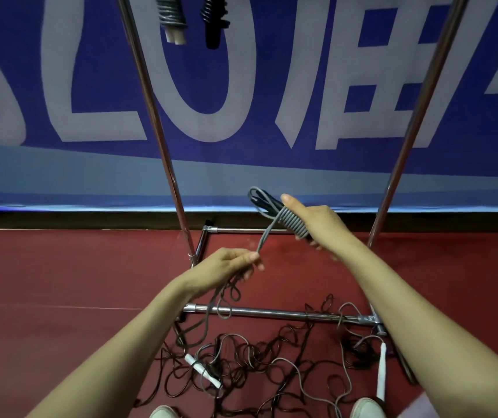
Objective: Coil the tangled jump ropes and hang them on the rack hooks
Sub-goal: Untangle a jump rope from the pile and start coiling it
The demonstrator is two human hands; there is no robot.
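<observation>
Right hand (317, 227) curled round grey rope bundle (293, 224), thumb laid along it, likely pinning wraps. Left hand (226, 263) pinches free strand (264, 239) taut for winding. Tangle (256, 366) near, on floor; hung coils (170, 16) far, up the rack (151, 101).

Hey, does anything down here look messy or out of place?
Yes. A tangle of jump ropes sprawls on the red floor, with some loops crossing the rack's bottom bar.

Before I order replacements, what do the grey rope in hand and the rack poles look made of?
Grey rope: likely plastic or rubber cord, matte, bending smoothly into tight coils. Rack poles: polished metal, probably chromed steel, showing bright streaky reflections.
</observation>
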